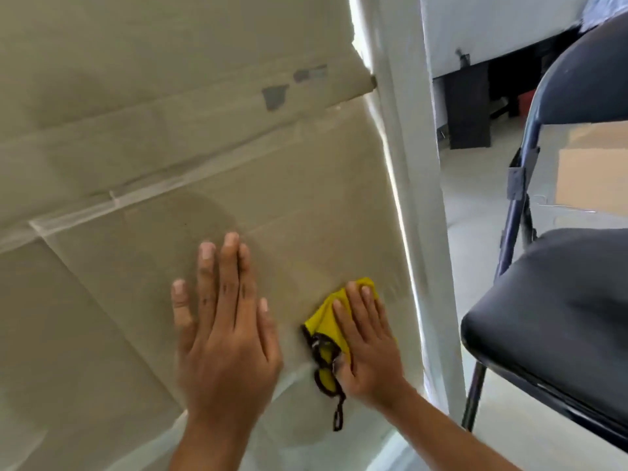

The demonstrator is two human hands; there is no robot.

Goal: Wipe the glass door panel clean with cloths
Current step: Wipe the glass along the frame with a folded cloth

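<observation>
Left grip (224, 338) spread on glass panel (306, 198), right grip (370, 348) flat on yellow cloth (326, 317), chair (550, 317) beside, cardboard (85, 334) perhaps behind.

Left hand (224, 338) flat on glass door panel (102, 300), right hand (368, 345) just beside it on cloth (328, 321); door frame (418, 198) right of both (folding chair (560, 317) beyond frame, farther right).

To your right stands a dark folding chair (550, 321) with a padded seat, just beside the white upright post (418, 198). Beyond it you see pale floor (475, 198) in soft daylight, and farther back a dark cabinet (470, 110) under a white ledge (492, 28).
</observation>
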